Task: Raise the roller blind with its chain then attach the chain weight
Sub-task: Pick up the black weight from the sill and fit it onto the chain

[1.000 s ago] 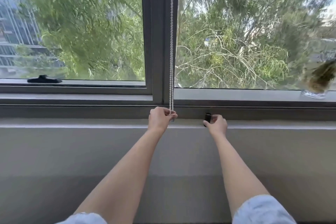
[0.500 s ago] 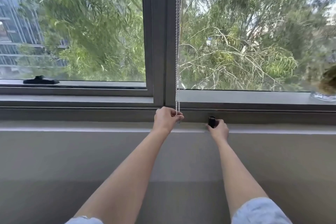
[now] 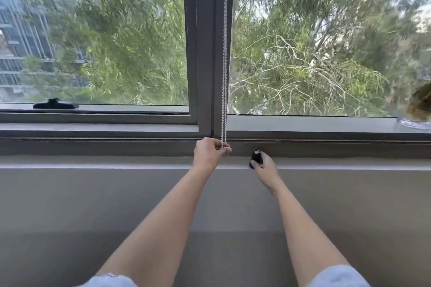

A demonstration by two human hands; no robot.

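Observation:
A white beaded chain hangs straight down in front of the grey window mullion. My left hand is closed around the chain's lower end, just below the sill frame. A small black chain weight is pinched in the fingers of my right hand, a short way right of the chain and apart from it. The roller blind itself is out of view above.
A grey window ledge runs across the view below the frame. A black window handle lies on the left sill. A glass vase with dried plant stands at the far right. Trees fill the panes.
My right hand has lifted the black weight off the ledge and turned it, moving slightly left toward the chain. My left hand keeps its hold on the chain.

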